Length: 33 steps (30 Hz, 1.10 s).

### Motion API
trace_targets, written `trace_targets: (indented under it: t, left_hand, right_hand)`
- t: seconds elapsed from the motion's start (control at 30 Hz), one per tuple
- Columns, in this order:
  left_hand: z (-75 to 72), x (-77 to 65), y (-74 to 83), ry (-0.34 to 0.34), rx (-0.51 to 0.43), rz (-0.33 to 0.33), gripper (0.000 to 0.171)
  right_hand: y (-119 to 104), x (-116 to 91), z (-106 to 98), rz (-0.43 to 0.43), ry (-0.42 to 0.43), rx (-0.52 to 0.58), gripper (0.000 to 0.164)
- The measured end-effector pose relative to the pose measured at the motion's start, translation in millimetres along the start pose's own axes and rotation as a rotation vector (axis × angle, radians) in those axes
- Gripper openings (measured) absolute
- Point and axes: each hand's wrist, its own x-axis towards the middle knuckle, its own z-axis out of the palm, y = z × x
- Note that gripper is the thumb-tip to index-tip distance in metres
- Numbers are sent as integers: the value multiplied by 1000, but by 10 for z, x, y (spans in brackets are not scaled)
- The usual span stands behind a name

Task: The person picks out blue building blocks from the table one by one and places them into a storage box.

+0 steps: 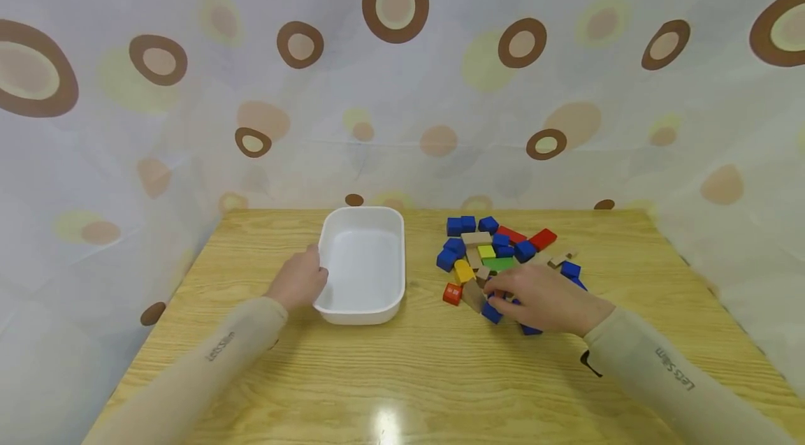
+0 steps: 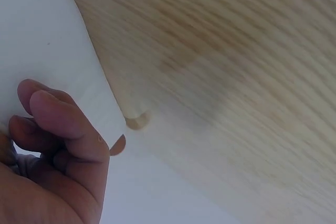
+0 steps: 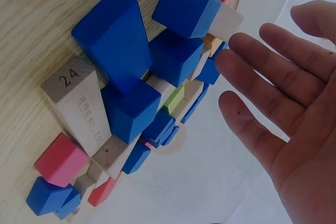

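A white plastic tub (image 1: 358, 317) stands on the wooden table, left of a pile of toy blocks. My left hand (image 1: 298, 279) is at its left rim, curled fingers and thumb gripping the edge; the left wrist view shows the curled fingers (image 2: 63, 124) against the white wall. Over the near side of the pile reaches my right hand (image 1: 541, 297), palm toward the blocks. Its fingers (image 3: 257, 108) are extended and spread in the right wrist view, holding nothing. Close to them lie a blue block (image 3: 186, 8), a red block (image 1: 452, 293) and a plain wooden block (image 1: 473, 295).
Farther back in the pile are a yellow block (image 1: 486, 252), a green block (image 1: 499, 264), red bars (image 1: 544, 239) and several blue cubes (image 1: 468, 223). A patterned curtain (image 1: 396, 110) hangs behind the table (image 1: 377, 375) and down both its sides.
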Motion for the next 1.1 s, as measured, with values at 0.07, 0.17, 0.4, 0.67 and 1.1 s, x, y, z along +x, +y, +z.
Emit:
trace_targets:
  t: [0.07, 0.17, 0.4, 0.67, 1.1]
  left_hand:
    - [27, 12, 49, 4, 2, 5, 44]
    - [80, 42, 127, 10, 6, 9, 45]
    - [176, 92, 298, -8, -3, 7, 52]
    - [237, 114, 371, 5, 0, -9, 51]
    - [272, 111, 493, -10, 3, -41, 48]
  right_hand:
    - [6, 9, 6, 0, -3, -4, 13]
    - [10, 26, 9, 3, -10, -6, 12]
    - [1, 72, -13, 17, -25, -6, 10]
    - [-4, 162, -15, 6, -11, -26, 12]
    - [142, 526, -126, 143, -73, -21, 35]
